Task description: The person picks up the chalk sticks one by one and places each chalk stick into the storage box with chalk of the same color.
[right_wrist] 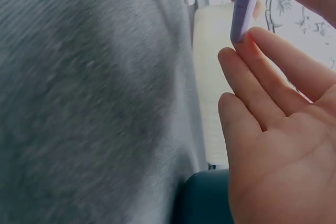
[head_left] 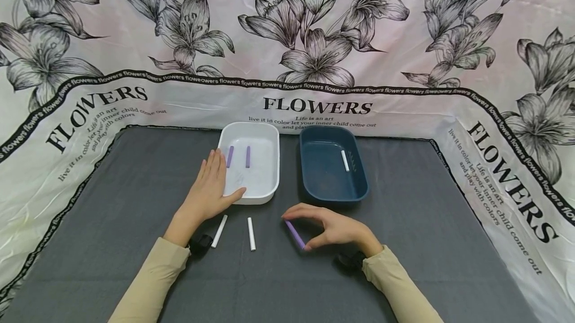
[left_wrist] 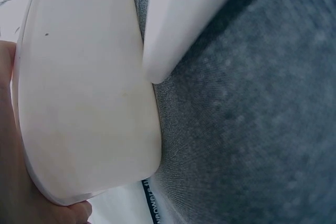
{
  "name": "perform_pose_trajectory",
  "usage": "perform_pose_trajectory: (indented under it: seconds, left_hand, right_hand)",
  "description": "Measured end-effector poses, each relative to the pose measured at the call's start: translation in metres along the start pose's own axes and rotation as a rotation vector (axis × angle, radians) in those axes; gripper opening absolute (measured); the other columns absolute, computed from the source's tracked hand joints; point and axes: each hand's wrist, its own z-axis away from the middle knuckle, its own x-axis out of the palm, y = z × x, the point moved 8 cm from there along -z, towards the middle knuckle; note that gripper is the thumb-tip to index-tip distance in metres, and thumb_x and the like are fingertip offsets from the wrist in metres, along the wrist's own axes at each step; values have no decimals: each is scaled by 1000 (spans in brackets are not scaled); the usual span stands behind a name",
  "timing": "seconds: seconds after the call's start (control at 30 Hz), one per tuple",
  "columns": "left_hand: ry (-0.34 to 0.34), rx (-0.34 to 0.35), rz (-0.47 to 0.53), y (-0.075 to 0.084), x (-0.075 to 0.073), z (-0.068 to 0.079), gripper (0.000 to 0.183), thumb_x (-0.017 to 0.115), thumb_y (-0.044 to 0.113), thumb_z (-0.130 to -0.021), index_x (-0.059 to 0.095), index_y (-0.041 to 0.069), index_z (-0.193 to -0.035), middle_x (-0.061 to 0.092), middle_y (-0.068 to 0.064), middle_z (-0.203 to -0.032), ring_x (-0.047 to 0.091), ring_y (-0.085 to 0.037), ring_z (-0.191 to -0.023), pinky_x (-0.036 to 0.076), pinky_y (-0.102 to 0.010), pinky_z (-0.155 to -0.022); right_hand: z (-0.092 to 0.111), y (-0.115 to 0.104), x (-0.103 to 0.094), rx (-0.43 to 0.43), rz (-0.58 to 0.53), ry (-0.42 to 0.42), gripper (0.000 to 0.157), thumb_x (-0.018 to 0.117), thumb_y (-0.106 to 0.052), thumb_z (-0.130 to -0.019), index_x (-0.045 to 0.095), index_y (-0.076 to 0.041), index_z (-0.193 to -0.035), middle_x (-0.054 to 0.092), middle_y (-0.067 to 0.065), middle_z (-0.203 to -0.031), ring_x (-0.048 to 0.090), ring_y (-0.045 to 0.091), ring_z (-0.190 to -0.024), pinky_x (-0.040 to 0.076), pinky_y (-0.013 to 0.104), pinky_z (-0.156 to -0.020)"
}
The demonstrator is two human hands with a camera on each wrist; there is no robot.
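Note:
My right hand [head_left: 334, 227] pinches a purple chalk stick [head_left: 295, 234] by its two ends, between thumb and fingers; in the right wrist view the chalk stick [right_wrist: 244, 6] touches the fingertips. With fingers straight, my left hand [head_left: 210, 188] rests on the left rim and near corner of a white tub [head_left: 251, 195]. Two purple chalk sticks [head_left: 248, 157] lie inside that tub. On the cloth in front, a white chalk stick [head_left: 219, 231] lies near the left wrist, and another white chalk stick [head_left: 251, 234] is to its right.
Right of the white tub stands a dark blue tub [head_left: 334, 194] with one white chalk stick [head_left: 345, 161] in it. Grey cloth [head_left: 269, 288] covers the table, bordered by a white flower-printed band [head_left: 202, 103].

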Motion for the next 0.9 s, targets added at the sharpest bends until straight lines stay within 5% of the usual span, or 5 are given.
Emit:
perform_pose_trajectory:
  seconds: [0.23,0.5,0.9]
  left_hand:
    - [1,4,4,0,1,0,109,49,66,-92,2,-11,-154,-7,-26,-162,-10,-34,-150,0,-51,-120]
    - [8,7,-3,0,0,0,109,50,66,-92,4,-11,-154,-6,-26,-162,-9,-35,-151,2,-52,-120]
    - [14,11,7,2,-2,1,109,51,64,-92,5,-12,-153,-4,-27,-162,-8,-36,-150,3,-52,-120]
  right_hand:
    - [-4,17,1,25,-14,10,72,78,-9,-84,44,-5,-147,44,8,-148,41,24,-136,36,46,-111]
    - [-11,9,-6,41,-42,42,70,77,-14,-87,45,-9,-149,42,4,-149,41,23,-136,33,59,-109]
    - [-26,-5,-24,12,25,105,70,78,-13,-87,45,-5,-148,43,5,-149,40,22,-136,31,42,-115]
